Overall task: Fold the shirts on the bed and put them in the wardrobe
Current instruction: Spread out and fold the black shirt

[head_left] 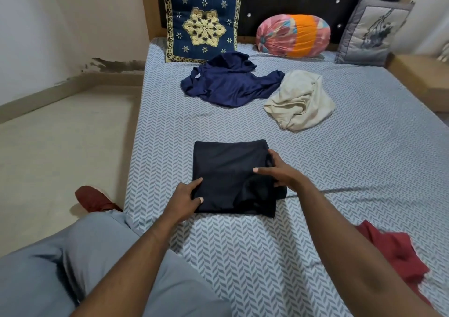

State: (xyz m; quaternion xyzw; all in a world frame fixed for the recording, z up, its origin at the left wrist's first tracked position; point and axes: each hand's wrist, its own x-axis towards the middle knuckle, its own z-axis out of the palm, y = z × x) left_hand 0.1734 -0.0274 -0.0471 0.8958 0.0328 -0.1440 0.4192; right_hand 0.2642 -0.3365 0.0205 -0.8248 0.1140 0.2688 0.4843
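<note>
Left hand, right hand pinch shirt edges (thumbs on top).

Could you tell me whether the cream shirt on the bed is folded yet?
Not folded: the cream shirt lies in a crumpled heap on the bed, fabric bunched in loose wrinkles.

Folded shirt on bed

No legible text anywhere.
</note>
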